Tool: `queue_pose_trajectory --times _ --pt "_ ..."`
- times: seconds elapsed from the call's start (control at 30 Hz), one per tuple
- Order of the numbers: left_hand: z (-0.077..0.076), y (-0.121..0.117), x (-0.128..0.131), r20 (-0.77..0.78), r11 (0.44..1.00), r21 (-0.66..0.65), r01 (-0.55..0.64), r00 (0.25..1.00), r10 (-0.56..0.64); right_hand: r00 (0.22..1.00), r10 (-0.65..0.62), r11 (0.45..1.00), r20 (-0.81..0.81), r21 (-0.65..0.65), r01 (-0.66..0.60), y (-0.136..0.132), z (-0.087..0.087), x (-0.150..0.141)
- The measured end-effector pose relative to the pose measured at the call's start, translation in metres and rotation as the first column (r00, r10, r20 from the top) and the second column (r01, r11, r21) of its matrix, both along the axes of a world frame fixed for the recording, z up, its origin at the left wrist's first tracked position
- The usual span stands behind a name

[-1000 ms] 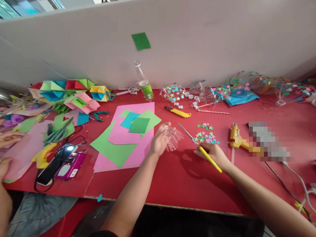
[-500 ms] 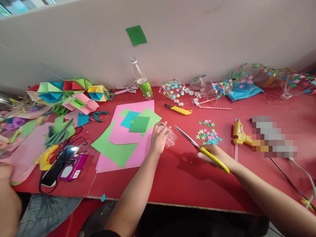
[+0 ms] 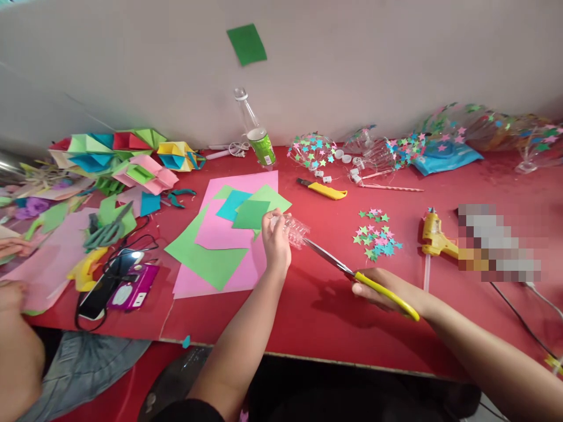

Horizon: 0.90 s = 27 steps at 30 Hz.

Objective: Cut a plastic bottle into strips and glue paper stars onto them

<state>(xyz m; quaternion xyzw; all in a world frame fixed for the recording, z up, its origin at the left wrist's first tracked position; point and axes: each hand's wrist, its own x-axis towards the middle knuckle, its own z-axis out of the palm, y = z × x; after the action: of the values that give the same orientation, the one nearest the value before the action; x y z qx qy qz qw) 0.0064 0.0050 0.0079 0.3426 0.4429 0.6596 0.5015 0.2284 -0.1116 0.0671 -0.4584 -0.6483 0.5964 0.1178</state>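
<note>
My left hand (image 3: 275, 241) is closed around a clear plastic bottle piece (image 3: 294, 228), held just above the red table (image 3: 316, 316). In my right hand (image 3: 383, 287) I grip yellow-handled scissors (image 3: 352, 272); their blade tips reach the plastic piece. Pink, green and blue paper sheets (image 3: 224, 240) lie right beside my left hand. A small heap of coloured paper stars (image 3: 376, 236) sits beyond my right hand.
A yellow glue gun (image 3: 435, 237), a yellow utility knife (image 3: 323, 190), an upright clear bottle (image 3: 257, 138) and star-covered plastic shapes (image 3: 312, 152) lie further back. Folded paper shapes (image 3: 123, 158), a phone (image 3: 105, 284) and another person's hands (image 3: 11, 275) fill the left.
My left hand turned the plastic piece and shifted slightly left. The scissors swung leftward until their tips met the plastic piece.
</note>
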Motion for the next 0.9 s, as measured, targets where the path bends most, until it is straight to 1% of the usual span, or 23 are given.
queue_pose_trajectory --times 0.13,0.4,0.53,0.73,0.9 --pt "0.0017 -0.0009 0.0015 0.016 1.0 -0.002 -0.008 1.0 0.008 1.0 -0.017 1.0 -0.012 -0.014 0.017 0.0003 0.0001 -0.0024" --pt "-0.0022 -0.0029 0.0038 -0.063 1.0 0.014 0.015 0.998 -0.014 0.998 -0.061 0.998 -0.02 -0.013 0.06 -0.0004 -0.0012 -0.0049" --pt "-0.0038 -0.0038 0.0048 -0.092 1.0 0.023 0.015 0.996 -0.013 0.998 -0.062 0.997 -0.013 -0.037 0.061 -0.0012 -0.0024 -0.0053" --pt "-0.0032 -0.0054 0.0068 -0.086 0.999 0.035 0.024 0.996 -0.02 0.997 -0.082 0.996 -0.007 -0.041 0.082 -0.0013 -0.0067 -0.0063" --pt "-0.0018 -0.0072 0.0071 -0.125 0.999 0.042 0.033 0.992 -0.028 0.996 -0.087 0.996 -0.002 -0.034 0.087 -0.0013 -0.0063 -0.0069"
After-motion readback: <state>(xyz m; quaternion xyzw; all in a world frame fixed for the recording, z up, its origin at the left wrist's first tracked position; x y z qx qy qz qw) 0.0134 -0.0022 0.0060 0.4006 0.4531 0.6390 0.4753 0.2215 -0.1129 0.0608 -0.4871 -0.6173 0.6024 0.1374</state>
